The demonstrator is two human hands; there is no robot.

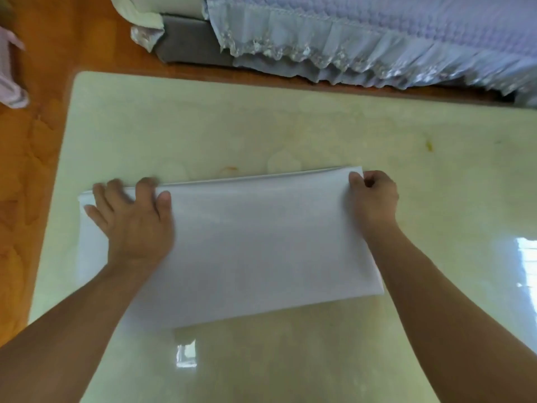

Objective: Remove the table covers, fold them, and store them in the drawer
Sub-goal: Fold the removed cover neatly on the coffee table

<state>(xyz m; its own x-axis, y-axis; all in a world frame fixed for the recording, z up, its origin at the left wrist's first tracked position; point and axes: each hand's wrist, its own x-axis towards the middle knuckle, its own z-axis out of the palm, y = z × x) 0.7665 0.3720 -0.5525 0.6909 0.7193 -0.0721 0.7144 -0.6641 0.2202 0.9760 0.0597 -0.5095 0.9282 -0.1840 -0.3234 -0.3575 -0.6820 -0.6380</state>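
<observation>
1. Count of task items: one table cover [261, 242] was in view, a white sheet folded into a flat rectangle with several layers showing along its far edge.
2. Location of the cover: it lay on the table [290, 126], a single glossy cream-coloured top, toward the near-left part of the surface. Its long axis ran roughly from 9 o'clock to 3 o'clock, tilted slightly.
3. Count of hands: two bare hands were present, both in contact with the cover.
4. Left hand [133, 219]: it lay palm down on the cover's 9 o'clock end. Its fingers [98, 196] were straight and spread, pointing toward 11 o'clock, pressing the sheet flat and gripping nothing. The outline was motion-blurred.
5. Right hand [374, 196]: it sat at the cover's far corner, near 2 o'clock. The fingers were curled and the thumb was on top of the cover, pinching that corner of the sheet.
6. Forearms: both reached in from 6 o'clock, the left angled toward 1 o'clock and the right toward 11 o'clock.
7. Surroundings: one bed [377, 33] with a lavender quilted spread and lace frill stood beyond the table at 12 to 2 o'clock. An orange wood floor [58, 39] showed at 9 to 11 o'clock.
8. Table surface marks: small orange stains appeared near 12 o'clock of the cover and at 2 o'clock.
</observation>
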